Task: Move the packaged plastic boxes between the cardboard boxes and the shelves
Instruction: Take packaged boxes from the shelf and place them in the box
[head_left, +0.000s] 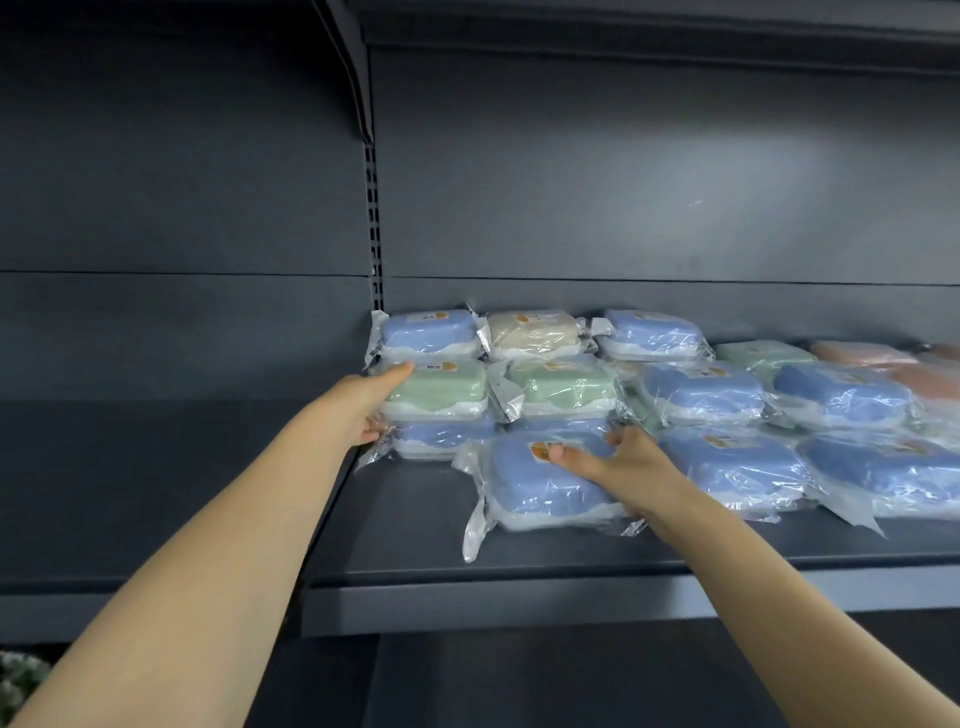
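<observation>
Far left: a slotted upright (371, 208) separates a dark grey shelf bay from the bay you are working in.

Your left hand (363, 408) is at the leftmost stack on the shelf (415, 551). The thumb lies on top of the green packaged box (441, 387) and the fingers (375, 434) curl under its left edge, so you are grasping that box. It sits in the middle of a stack of three, with a blue box (428, 330) above and a lower blue box (447, 436) beneath. The stack is at the shelf's left end, close to the back panel.

Just right of it, touching, a beige box (535, 332) lies on a second green box (563, 384).

In front of these stacks, your right hand (618, 460) grasps the front blue packaged box (540, 488). The thumb rests on the lid beside the orange label (540, 449) and the fingers curl over the far right corner. This box lies flat on the shelf, nearer the front edge than the others.

Further right are more wrapped boxes in rows, mostly blue (701, 389), with a pale green one (763, 356) behind and a pink one (862, 356) near the frame edge. All are in clear, crinkled wrap.
</observation>
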